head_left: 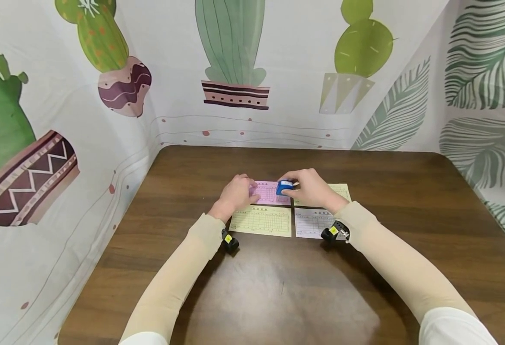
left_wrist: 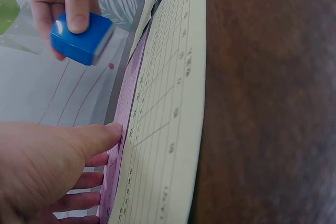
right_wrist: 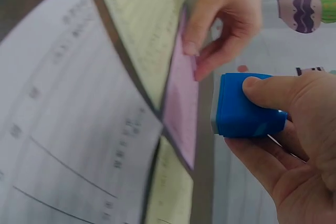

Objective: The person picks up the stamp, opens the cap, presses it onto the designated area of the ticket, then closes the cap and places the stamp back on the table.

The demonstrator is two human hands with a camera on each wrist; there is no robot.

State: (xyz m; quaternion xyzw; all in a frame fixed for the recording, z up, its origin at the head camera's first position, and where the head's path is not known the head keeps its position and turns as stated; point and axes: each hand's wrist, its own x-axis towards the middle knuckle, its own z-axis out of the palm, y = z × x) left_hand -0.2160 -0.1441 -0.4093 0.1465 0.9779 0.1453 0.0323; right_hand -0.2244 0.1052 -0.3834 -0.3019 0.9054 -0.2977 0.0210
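My right hand grips a blue stamp between thumb and fingers, over the right part of a pink printed form. In the right wrist view, the pale flat base of the stamp faces the papers, with a gap between them. My left hand rests on the left end of the pink form, its thumb and fingers extended and spread, as the left wrist view also shows.
A yellow form lies in front of the pink one. To its right is a white form, and behind that another yellow form, partly covered by my right hand. All lie on a brown wooden table, with a cactus-print cloth behind.
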